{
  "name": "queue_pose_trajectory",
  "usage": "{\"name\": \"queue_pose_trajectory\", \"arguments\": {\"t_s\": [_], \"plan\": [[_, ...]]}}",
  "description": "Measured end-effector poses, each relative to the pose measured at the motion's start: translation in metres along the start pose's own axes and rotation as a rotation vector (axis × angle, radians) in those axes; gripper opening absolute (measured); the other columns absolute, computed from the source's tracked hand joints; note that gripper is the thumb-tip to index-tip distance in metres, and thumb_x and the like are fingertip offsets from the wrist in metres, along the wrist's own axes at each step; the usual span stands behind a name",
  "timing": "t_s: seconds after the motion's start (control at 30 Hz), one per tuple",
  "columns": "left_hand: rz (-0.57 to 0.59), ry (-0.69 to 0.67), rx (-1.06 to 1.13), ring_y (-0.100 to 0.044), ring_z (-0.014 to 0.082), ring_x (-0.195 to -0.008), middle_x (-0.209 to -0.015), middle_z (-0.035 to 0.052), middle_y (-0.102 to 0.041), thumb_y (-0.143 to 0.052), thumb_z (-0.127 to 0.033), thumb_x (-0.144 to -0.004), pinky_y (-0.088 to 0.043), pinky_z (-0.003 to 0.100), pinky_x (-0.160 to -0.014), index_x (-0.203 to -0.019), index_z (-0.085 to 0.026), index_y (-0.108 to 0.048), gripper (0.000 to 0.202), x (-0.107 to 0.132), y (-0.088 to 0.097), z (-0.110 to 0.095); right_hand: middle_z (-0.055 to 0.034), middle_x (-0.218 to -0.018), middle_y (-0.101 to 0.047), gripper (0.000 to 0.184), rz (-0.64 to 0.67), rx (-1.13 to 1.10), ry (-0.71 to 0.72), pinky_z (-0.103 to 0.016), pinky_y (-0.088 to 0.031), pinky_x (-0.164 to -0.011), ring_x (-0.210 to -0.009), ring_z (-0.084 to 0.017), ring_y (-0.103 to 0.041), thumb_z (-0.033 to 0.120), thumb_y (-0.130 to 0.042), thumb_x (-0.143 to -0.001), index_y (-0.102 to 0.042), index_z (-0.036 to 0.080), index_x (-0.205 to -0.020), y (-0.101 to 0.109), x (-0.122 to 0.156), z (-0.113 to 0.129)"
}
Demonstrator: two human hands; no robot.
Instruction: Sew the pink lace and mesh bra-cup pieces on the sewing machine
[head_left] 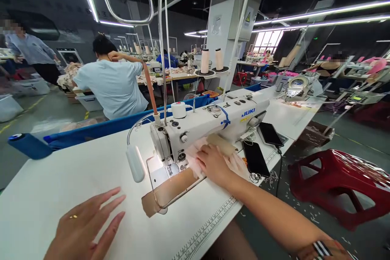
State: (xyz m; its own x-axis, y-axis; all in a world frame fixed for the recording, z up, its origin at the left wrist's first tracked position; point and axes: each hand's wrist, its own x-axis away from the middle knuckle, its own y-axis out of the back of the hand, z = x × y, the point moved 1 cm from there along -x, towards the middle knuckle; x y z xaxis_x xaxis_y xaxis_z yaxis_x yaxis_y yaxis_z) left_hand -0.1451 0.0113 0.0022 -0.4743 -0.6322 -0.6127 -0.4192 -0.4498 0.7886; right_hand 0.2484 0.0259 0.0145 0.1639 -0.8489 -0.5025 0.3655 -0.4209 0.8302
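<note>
My left hand (pixel 88 225), with a ring on one finger, hovers at or just over the white table at the lower left. Its fingers are spread and hold nothing. My right hand (pixel 215 164) reaches under the arm of the white sewing machine (pixel 210 115). Its fingers are bent together on a pale sheer fabric (pixel 195 150); the fingertips are partly hidden in it. A strip of brown card or tape (pixel 170 191) lies on the machine bed in front of the needle area. A thin bent wire guide (pixel 149 174) runs over this strip.
Two phones (pixel 256 158) lie right of the machine, near a cable and scissors handles (pixel 255 177). A small lamp (pixel 135 163) hangs left of the needle. A blue thread cone (pixel 30 145) lies at the table's far left. A red stool (pixel 338 183) stands at right. Co-workers sit behind.
</note>
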Motion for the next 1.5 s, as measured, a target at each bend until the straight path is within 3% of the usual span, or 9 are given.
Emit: {"name": "queue_pose_trajectory", "arguments": {"t_s": [0.3,0.53,0.63,0.73,0.83,1.13,1.27,1.37,1.5], "plan": [[0.213,-0.124,0.317,-0.073,0.0215,-0.100,-0.115,0.0004,-0.077,-0.057,-0.028,-0.097,-0.063,0.029,-0.079,-0.122,-0.037,-0.067,0.028,-0.021,-0.006,-0.079,-0.0047,-0.088,-0.063,0.017,-0.195,-0.478,-0.008,-0.035,-0.050,-0.077,-0.086,-0.021,-0.062,0.023,-0.061,-0.097,-0.069,0.023,-0.082,0.023,0.021,-0.018],[0.212,-0.038,0.438,-0.071,0.0174,-0.074,-0.094,0.0024,-0.075,-0.053,-0.026,-0.101,-0.059,0.027,-0.067,-0.146,-0.028,-0.049,0.046,-0.060,-0.031,-0.133,-0.0001,-0.084,-0.069,0.019,-0.060,-0.347,0.556,-0.031,-0.044,-0.070,-0.073,-0.015,-0.058,0.018,-0.056,-0.101,-0.071,0.025,-0.092,0.026,0.046,0.019],[0.131,-0.177,0.348,-0.064,0.0197,-0.071,-0.082,0.0033,-0.070,-0.051,-0.019,-0.100,-0.053,0.032,-0.065,-0.107,-0.023,-0.071,0.022,-0.076,-0.045,-0.146,0.0013,-0.083,-0.070,0.021,0.024,-0.341,0.618,-0.030,-0.043,-0.070,-0.073,-0.014,-0.057,0.020,-0.055,-0.104,-0.069,0.023,-0.088,0.022,0.050,0.029],[0.123,-0.243,0.299,-0.056,0.0188,-0.067,-0.074,0.0035,-0.064,-0.050,-0.015,-0.099,-0.046,0.032,-0.062,-0.079,-0.020,-0.068,0.028,-0.079,-0.051,-0.148,-0.0037,-0.099,-0.073,0.016,0.106,-0.383,0.546,-0.033,-0.047,-0.079,-0.087,-0.018,-0.061,0.031,-0.057,-0.105,-0.069,0.021,-0.105,0.019,0.046,0.024],[0.154,-0.257,0.284,-0.053,0.0180,-0.067,-0.075,0.0030,-0.063,-0.048,-0.007,-0.097,-0.043,0.031,-0.063,-0.082,-0.020,-0.068,0.029,-0.069,-0.045,-0.142,-0.0086,-0.122,-0.071,0.031,0.254,-0.320,0.442,-0.042,-0.046,-0.096,-0.111,-0.026,-0.060,0.040,-0.065,-0.100,-0.066,0.023,-0.126,0.012,0.035,0.009],[0.250,-0.119,0.291,-0.059,0.0173,-0.073,-0.080,0.0018,-0.070,-0.048,-0.008,-0.099,-0.048,0.030,-0.067,-0.090,-0.023,-0.071,0.029,-0.023,0.000,-0.102,-0.0126,-0.125,-0.072,0.024,0.253,0.104,0.163,-0.053,-0.043,-0.097,-0.114,-0.035,-0.060,0.020,-0.058,-0.098,-0.072,0.020,-0.118,0.004,0.012,-0.047],[0.201,-0.059,0.338,-0.065,0.0160,-0.080,-0.091,0.0022,-0.075,-0.051,-0.013,-0.101,-0.052,0.028,-0.071,-0.102,-0.025,-0.072,0.025,-0.013,0.005,-0.097,-0.0154,-0.117,-0.071,0.023,0.103,-0.044,0.243,-0.050,-0.045,-0.093,-0.110,-0.034,-0.060,0.023,-0.054,-0.101,-0.071,0.018,-0.115,0.022,0.025,-0.011],[0.161,-0.133,0.363,-0.067,0.0157,-0.081,-0.095,0.0020,-0.077,-0.052,-0.010,-0.100,-0.055,0.028,-0.074,-0.111,-0.025,-0.069,0.025,-0.018,0.006,-0.108,-0.0106,-0.105,-0.071,0.024,0.277,-0.426,0.356,-0.038,-0.050,-0.081,-0.094,-0.025,-0.063,0.031,-0.055,-0.104,-0.064,0.021,-0.123,0.022,0.047,0.043],[0.189,-0.160,0.459,-0.070,0.0147,-0.087,-0.105,0.0018,-0.078,-0.049,-0.007,-0.099,-0.058,0.027,-0.079,-0.121,-0.025,-0.062,0.031,-0.024,0.006,-0.125,-0.0055,-0.103,-0.071,0.023,0.440,-0.794,0.204,-0.031,-0.051,-0.077,-0.088,-0.020,-0.064,0.026,-0.064,-0.096,-0.062,0.022,-0.119,0.002,0.063,0.087]]}}
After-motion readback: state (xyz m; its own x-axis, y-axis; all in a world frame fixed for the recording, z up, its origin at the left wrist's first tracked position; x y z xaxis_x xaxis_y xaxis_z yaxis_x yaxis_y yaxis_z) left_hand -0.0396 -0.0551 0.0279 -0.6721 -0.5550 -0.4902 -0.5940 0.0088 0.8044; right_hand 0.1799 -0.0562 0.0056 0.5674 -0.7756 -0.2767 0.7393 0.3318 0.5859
